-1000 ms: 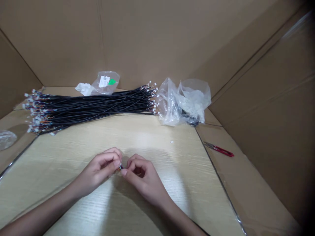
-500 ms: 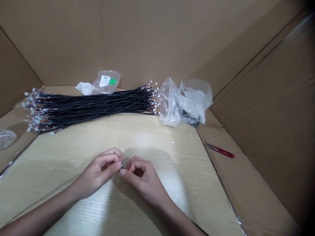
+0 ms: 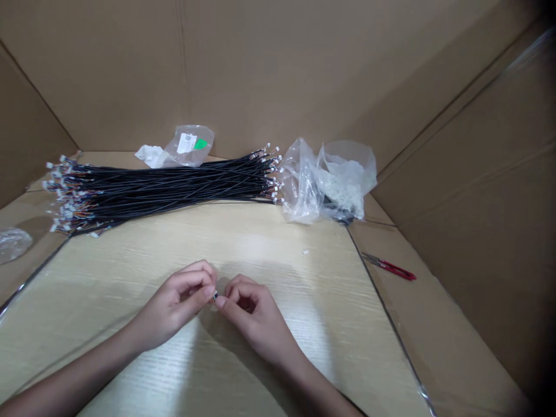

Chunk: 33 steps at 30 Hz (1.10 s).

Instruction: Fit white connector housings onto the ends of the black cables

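My left hand is closed in a pinch on a small wired connector, a tiny white and dark piece with a bit of orange wire. Right against it, my right hand is also pinched, thumb tip touching the connector's edge. Whatever sits deeper in the right fingers is hidden. Both hands are just above the table, fingertips nearly meeting. A black line like a cable shows beside my right forearm.
A thick bundle of black cables with white end connectors lies across the back. Clear plastic bags stand to its right, and a labelled bag lies behind it. A small white piece and red-handled snips lie to the right. Cardboard walls surround the table.
My right thumb has drawn back slightly to the right, so a little more of the connector shows. The left hand keeps its pinch. The view has shifted very slightly.
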Tool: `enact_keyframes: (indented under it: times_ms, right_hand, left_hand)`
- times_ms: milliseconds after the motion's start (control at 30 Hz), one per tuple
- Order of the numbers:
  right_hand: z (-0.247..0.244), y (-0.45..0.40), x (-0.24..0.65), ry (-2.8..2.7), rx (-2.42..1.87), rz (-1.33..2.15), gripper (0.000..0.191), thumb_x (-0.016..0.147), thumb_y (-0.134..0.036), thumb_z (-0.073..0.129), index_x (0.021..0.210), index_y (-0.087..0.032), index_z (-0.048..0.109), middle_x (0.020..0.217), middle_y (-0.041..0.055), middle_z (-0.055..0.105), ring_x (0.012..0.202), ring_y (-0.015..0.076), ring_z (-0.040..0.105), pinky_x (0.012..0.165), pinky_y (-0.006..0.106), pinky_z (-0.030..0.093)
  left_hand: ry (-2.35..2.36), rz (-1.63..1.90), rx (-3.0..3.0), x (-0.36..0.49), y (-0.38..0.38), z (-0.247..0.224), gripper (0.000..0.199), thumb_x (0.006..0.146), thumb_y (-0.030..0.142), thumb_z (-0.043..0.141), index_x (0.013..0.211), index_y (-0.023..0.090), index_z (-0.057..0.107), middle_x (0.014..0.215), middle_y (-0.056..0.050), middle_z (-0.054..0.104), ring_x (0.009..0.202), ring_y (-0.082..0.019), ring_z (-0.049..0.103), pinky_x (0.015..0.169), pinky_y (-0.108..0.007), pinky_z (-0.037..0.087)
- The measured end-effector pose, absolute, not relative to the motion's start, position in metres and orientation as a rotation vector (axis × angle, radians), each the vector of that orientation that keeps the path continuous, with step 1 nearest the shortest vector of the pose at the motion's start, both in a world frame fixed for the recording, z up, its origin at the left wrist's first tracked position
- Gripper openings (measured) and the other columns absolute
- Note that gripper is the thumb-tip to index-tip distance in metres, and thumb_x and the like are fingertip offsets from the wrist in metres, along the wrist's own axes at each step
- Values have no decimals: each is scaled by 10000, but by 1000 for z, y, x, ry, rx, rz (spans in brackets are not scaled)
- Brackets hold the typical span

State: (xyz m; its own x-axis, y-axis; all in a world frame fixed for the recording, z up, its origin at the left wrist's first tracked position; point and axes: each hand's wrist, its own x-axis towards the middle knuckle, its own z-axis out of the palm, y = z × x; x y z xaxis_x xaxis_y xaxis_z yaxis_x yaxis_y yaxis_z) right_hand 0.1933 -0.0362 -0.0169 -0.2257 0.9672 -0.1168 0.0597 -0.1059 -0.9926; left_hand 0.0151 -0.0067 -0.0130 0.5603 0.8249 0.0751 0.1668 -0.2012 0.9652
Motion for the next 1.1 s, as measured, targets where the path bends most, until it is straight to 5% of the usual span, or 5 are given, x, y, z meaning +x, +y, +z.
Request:
enact_keyframes:
  times_ms: [567, 733, 833, 1100]
  right_hand:
    - [-16, -36, 196, -1403, -1270, 1420, 329, 796, -344, 655, 585, -176, 468, 739, 14, 497, 659, 118, 439, 601, 271, 335]
    - [-8, -34, 205, -1566, -1327, 1398, 74, 764, -207, 638, 762, -169, 574, 907, 22, 517, 683, 108, 458, 596, 249, 355]
    - [-3, -33, 214, -1680, -1410, 1307, 145, 743, -110, 582, 871, -178, 594, 1002, 33, 513, 688, 106, 482, 598, 247, 392]
    - [9, -42, 238, -1839, -1533, 919, 179, 903, -289, 524, 830, -165, 630, 1073, 84, 491, 638, 98, 543, 548, 262, 410]
  left_hand:
    - [857, 774, 1689, 16, -5, -16, 408, 966, 387, 452, 674, 114, 533, 811, -28, 477, 797, -86, 483, 738, -192, 373]
    - [980, 841, 1555, 14, 4, -15, 487, 905, 486, 498, 594, 112, 464, 768, -33, 472, 737, -95, 480, 682, -205, 356]
    - [1049, 934, 1502, 9, 11, -15, 466, 897, 491, 494, 625, 112, 485, 750, -22, 455, 683, -80, 454, 648, -204, 337]
    - [1114, 1045, 1416, 6, 16, -14, 477, 870, 485, 491, 571, 116, 449, 697, -20, 448, 645, -70, 460, 641, -202, 350]
